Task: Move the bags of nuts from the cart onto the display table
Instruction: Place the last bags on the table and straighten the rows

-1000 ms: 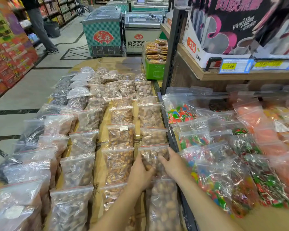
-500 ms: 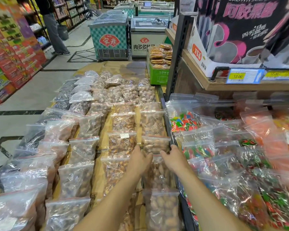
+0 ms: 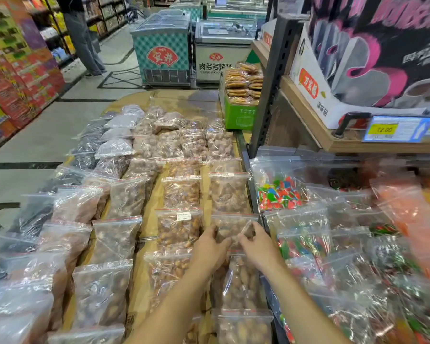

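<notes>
Both hands meet over one bag of nuts (image 3: 230, 225) lying in the rightmost column of the tabletop (image 3: 144, 234). The left hand (image 3: 209, 247) has its fingers curled onto the bag's lower left part. The right hand (image 3: 257, 244) pinches the bag's lower right corner between thumb and fingers. Further bags of nuts lie in rows ahead of and left of the hands. Bags of coloured candy (image 3: 278, 192) lie just right of the right hand.
</notes>
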Action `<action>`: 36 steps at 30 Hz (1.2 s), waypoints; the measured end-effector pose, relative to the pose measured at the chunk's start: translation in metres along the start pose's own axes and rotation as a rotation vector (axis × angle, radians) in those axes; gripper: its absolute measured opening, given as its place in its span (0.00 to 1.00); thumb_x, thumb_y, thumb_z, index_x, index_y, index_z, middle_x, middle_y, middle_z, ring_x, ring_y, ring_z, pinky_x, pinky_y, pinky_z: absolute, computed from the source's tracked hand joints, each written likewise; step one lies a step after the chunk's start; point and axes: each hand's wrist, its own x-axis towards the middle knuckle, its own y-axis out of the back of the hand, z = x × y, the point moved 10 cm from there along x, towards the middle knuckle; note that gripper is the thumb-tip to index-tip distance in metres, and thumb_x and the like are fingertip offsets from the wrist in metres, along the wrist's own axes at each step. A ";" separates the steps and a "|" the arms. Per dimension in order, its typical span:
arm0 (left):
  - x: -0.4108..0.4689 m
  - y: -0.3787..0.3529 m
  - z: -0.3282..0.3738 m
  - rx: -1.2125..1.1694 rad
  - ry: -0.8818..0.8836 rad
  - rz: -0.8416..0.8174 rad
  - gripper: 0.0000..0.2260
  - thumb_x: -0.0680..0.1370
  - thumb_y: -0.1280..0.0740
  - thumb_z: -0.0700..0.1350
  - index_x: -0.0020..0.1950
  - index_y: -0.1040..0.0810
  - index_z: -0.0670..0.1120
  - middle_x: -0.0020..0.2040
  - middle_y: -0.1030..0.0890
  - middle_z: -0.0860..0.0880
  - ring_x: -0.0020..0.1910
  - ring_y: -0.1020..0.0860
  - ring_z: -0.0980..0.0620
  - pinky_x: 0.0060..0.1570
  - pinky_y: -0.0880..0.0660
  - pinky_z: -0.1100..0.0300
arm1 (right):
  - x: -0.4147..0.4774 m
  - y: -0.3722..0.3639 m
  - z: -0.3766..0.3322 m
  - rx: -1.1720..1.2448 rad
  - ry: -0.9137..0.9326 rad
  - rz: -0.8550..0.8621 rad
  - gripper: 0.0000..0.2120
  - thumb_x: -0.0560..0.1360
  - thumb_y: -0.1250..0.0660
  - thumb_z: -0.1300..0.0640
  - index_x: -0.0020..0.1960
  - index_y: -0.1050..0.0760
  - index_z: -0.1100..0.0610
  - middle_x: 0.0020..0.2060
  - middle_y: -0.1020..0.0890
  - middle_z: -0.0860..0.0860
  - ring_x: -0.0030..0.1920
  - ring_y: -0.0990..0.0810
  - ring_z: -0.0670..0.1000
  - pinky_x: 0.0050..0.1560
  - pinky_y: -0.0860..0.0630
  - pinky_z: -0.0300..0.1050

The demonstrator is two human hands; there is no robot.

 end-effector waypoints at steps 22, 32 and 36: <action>0.057 0.039 0.064 0.016 -0.032 0.093 0.22 0.81 0.31 0.52 0.73 0.29 0.46 0.64 0.19 0.47 0.60 0.19 0.45 0.60 0.21 0.48 | 0.058 0.045 -0.074 -0.100 0.146 0.158 0.30 0.85 0.39 0.44 0.82 0.38 0.58 0.78 0.30 0.57 0.77 0.30 0.59 0.74 0.31 0.56; 0.095 0.025 0.064 0.078 -0.008 0.034 0.34 0.82 0.32 0.52 0.85 0.41 0.47 0.75 0.25 0.45 0.71 0.25 0.43 0.67 0.25 0.50 | 0.100 0.022 -0.071 -0.040 0.054 0.056 0.35 0.84 0.41 0.39 0.86 0.47 0.51 0.81 0.36 0.58 0.80 0.35 0.61 0.77 0.34 0.59; 0.098 0.023 0.064 0.081 -0.035 0.036 0.35 0.81 0.32 0.51 0.85 0.42 0.47 0.79 0.30 0.44 0.76 0.29 0.42 0.73 0.29 0.46 | 0.103 0.022 -0.074 -0.048 0.071 0.073 0.35 0.85 0.41 0.40 0.87 0.47 0.50 0.81 0.36 0.58 0.80 0.35 0.61 0.77 0.34 0.58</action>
